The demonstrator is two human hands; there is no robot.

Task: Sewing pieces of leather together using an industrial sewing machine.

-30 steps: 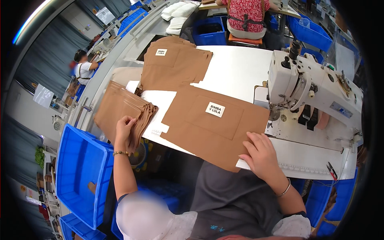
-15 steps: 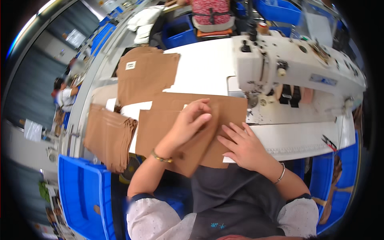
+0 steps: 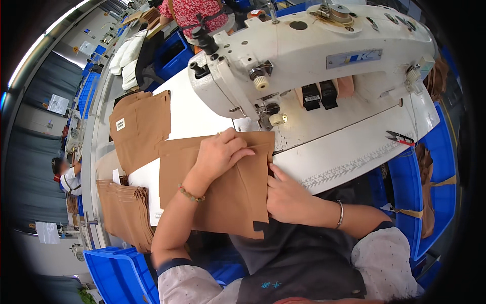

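Note:
A brown fabric piece (image 3: 212, 213) lies over the front of the white table (image 3: 319, 172), its top edge just before the sewing machine's needle area (image 3: 271, 116). My left hand (image 3: 223, 154) rests on it with curled fingers, pressing and holding the fabric near the top. At the piece's right edge, my right hand (image 3: 286, 197) is closed on the fabric, index finger bent up along the edge. A labelled pile of brown pieces (image 3: 136, 129) lies at back left; another brown stack (image 3: 121, 213) hangs at front left.
Red-handled snips (image 3: 400, 138) lie at the table's right. Blue bins stand at lower left (image 3: 116, 273) and right (image 3: 435, 213). Beyond the machine (image 3: 314, 45) are white bundles (image 3: 124, 58) and a person in red (image 3: 187, 15). Another person (image 3: 71, 180) works at far left.
My left hand has left the front-left stack for the central piece, whose label is now hidden. My right hand now grips its edge. The view has shifted toward the machine.

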